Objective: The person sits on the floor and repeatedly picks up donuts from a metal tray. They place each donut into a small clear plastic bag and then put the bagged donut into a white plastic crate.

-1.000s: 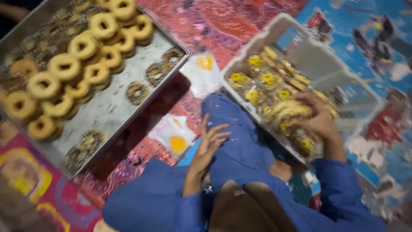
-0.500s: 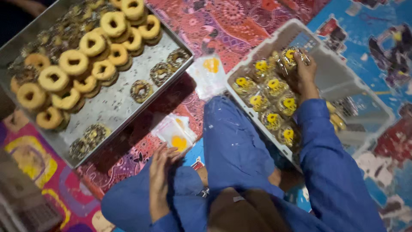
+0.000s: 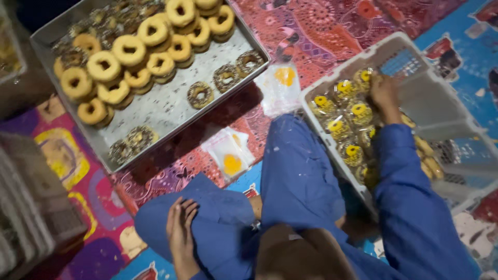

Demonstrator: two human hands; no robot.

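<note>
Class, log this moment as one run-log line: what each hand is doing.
right hand: inside white crate, on wrapped donuts | left hand: flat on blue trouser leg | donut tray: untouched

We see a patterned floor mat point(image 3: 332, 31) carrying a metal tray point(image 3: 166, 111) far left, a white basket point(image 3: 456, 129) right, and flat plastic bags point(image 3: 228, 153) lying between them.

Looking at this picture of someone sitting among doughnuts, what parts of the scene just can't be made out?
- Head view: whether the right hand grips a wrapped doughnut; its fingers are buried among the packets in the white basket.
- Basket's near side: covered by the blue sleeve.
- Doughnuts at the metal tray's far corner: dark, cut by the top edge.
- Stacked things at the left edge: blurred, cropped.
</note>
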